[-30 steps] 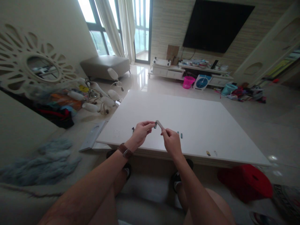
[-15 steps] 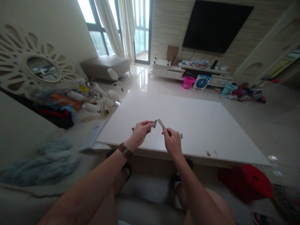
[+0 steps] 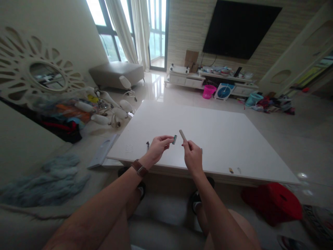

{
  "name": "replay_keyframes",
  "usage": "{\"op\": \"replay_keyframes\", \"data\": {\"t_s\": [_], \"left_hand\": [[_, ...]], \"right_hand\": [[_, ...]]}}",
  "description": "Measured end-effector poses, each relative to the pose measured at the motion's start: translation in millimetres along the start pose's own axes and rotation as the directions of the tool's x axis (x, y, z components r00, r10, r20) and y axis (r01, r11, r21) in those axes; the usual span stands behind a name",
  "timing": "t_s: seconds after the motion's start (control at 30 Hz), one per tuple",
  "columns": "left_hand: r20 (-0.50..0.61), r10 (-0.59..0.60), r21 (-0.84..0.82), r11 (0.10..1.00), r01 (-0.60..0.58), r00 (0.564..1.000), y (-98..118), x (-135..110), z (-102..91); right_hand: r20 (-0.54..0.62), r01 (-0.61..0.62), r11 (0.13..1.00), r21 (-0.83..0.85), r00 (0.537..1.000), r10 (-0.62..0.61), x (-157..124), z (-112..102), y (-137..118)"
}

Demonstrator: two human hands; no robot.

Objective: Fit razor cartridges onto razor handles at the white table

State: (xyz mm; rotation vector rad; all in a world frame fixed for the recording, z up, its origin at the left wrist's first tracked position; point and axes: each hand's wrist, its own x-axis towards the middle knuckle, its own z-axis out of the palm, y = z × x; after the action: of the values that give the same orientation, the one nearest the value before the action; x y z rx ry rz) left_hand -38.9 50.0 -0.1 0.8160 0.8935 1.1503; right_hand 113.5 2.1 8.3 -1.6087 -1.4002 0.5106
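Observation:
Above the near part of the white table [image 3: 208,128], my left hand [image 3: 158,148] pinches a small green and dark rectangular piece [image 3: 174,139] between thumb and fingertips. My right hand [image 3: 193,157] is closed round the lower end of a short grey flat stick [image 3: 182,134], whose free end points up and to the left. The stick and the green piece are apart. A small dark object with a thin stem [image 3: 148,145] lies on the table left of my left hand. Another small green piece [image 3: 202,151] is mostly hidden behind my right hand.
A small yellow and black item [image 3: 231,170] and a clear piece [image 3: 239,170] lie near the table's front edge. Left of the table stands a lamp fixture with white shades [image 3: 101,119]. A red cap-like object [image 3: 275,203] sits at the lower right.
My right hand and the grey stick have shifted slightly right, widening the gap. The green piece has moved a little right and down, and its face has turned more toward me.

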Motion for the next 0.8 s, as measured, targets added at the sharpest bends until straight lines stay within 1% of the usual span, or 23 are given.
{"op": "replay_keyframes", "data": {"t_s": [0.1, 0.2, 0.37, 0.47, 0.5, 0.53, 0.6, 0.67, 0.7, 0.8], "left_hand": [[-0.012, 0.0, -0.009, 1.0, -0.001, 1.0, 0.0, 0.4, -0.9], [-0.024, -0.002, -0.019, 1.0, 0.002, 1.0, 1.0, 0.1, -0.3], [-0.058, 0.004, -0.033, 0.999, -0.006, 0.998, 2.5, -0.3, 1.0], [-0.068, 0.018, -0.034, 0.999, -0.021, 0.997, 1.3, 0.8, -0.6], [-0.063, 0.023, -0.025, 0.999, -0.025, 0.998, 0.4, 1.3, -1.3], [-0.054, 0.028, -0.012, 1.0, -0.029, 0.998, -0.7, 1.7, -1.9], [-0.029, 0.032, 0.018, 0.999, -0.032, 0.999, -3.2, 2.4, -2.5], [-0.001, 0.033, 0.044, 0.998, -0.033, 0.999, -6.1, 2.6, -2.0], [0.012, 0.033, 0.056, 0.998, -0.034, 0.999, -7.6, 2.4, -1.4], [0.047, 0.026, 0.1, 0.995, -0.031, 0.999, -12.2, 1.3, 1.6]], "right_hand": [[-0.006, -0.007, 0.998, 0.065, 1.0, 0.008, -0.3, -0.2, -0.4], [0.013, -0.005, 0.997, 0.083, 1.0, 0.004, -1.0, 0.0, -1.4], [0.072, 0.008, 0.997, 0.072, 0.997, -0.013, -2.7, 1.9, -2.1], [0.143, 0.028, 0.999, 0.021, 0.989, -0.031, -3.0, 3.2, -1.7], [0.148, 0.03, 1.0, -0.001, 0.989, -0.029, -2.3, 3.1, -1.1], [0.131, 0.027, 0.999, -0.02, 0.991, -0.024, -1.0, 2.6, 0.2], [0.045, -0.002, 1.0, -0.019, 0.999, 0.003, 3.5, 0.5, 4.5], [-0.026, -0.048, 0.996, 0.073, 0.998, 0.05, 9.4, -2.0, 11.1], [-0.035, -0.068, 0.987, 0.144, 0.997, 0.074, 12.3, -2.7, 14.6], [0.0, -0.101, 0.94, 0.325, 0.994, 0.106, 16.6, -0.8, 21.7]]}}
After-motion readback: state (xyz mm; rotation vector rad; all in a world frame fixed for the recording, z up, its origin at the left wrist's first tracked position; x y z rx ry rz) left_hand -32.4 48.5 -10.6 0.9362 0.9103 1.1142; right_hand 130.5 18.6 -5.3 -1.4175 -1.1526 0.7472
